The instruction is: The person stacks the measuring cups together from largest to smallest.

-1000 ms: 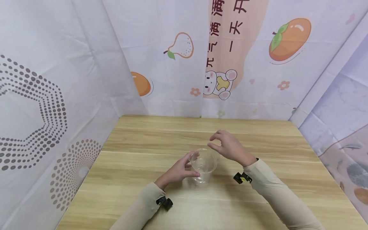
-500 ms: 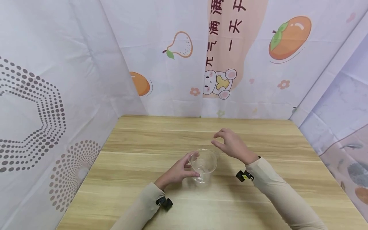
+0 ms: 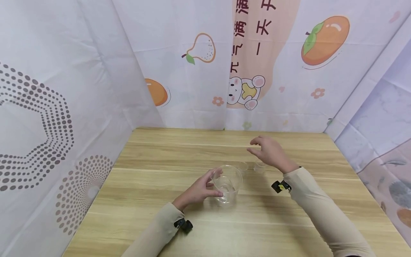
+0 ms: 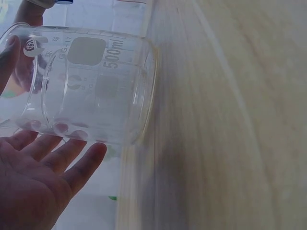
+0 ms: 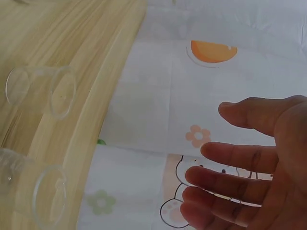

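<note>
A clear glass beaker (image 3: 229,185) (its wall is marked "500ml") is set upright on the wood-grain tabletop (image 3: 154,182) and is grasped from its left side by the left hand (image 3: 198,190), thumb and fingers bent about the wall. Farther back and to the right, two smaller clear vessels (image 3: 259,167) are seen. Above these, the right hand (image 3: 269,152) is held free of any grasp, fingers loosely parted. The background is filled by a fruit-printed white curtain (image 3: 173,25).

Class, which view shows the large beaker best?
Left wrist view: the large beaker is close, its 500ml print legible. The head view shows it smaller, print unreadable; the right wrist view doesn't clearly show it.
</note>
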`<act>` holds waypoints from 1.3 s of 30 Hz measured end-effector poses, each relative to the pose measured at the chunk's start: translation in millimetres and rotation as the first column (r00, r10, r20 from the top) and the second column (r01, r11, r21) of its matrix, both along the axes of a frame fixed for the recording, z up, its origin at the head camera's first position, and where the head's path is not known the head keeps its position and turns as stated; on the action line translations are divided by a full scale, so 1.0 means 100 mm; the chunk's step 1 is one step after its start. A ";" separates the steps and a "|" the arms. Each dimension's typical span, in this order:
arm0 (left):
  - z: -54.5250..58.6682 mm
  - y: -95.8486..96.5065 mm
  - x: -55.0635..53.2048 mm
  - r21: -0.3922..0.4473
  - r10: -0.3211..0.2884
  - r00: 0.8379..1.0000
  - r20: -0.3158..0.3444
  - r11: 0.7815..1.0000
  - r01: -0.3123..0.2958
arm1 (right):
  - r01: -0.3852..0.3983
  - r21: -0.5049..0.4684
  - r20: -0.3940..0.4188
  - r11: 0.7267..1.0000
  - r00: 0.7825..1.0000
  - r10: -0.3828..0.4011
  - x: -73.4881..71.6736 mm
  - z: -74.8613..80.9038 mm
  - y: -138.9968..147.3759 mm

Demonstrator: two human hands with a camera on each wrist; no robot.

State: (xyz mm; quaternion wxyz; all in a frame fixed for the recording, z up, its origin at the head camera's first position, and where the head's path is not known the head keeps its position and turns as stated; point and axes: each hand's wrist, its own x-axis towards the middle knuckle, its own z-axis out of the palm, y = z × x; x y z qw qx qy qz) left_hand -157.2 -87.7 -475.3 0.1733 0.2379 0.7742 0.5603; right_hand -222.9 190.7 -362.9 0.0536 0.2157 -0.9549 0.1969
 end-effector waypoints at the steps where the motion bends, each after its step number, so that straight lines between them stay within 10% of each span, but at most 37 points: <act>1: 0.00 0.00 0.00 0.000 0.002 1.000 0.001 1.000 -0.002 | 0.004 0.004 0.005 1.000 1.000 -0.004 -0.01 0.00 0.02; 39: -0.01 -0.01 0.01 0.004 0.021 0.999 0.033 1.000 -0.022 | 0.086 0.095 0.243 0.992 0.964 -0.107 -0.16 -0.41 0.27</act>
